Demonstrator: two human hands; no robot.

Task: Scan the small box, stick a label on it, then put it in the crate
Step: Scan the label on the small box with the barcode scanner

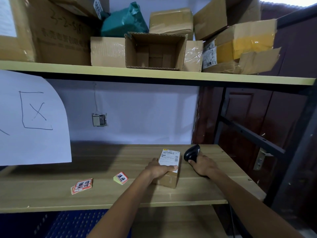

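- Two wood shelves (pixel 103 170) vs blue wall.
- Small box (pixel 169 166) flat, long axis pointing away from me.
- My left hand (pixel 159 168) clamps box; right hand (pixel 203 164) wraps scanner (pixel 192 154).

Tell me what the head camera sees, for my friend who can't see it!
A left hand holds a small box on a wooden shelf while the right hand aims a black scanner at it. Label stickers lie nearby.
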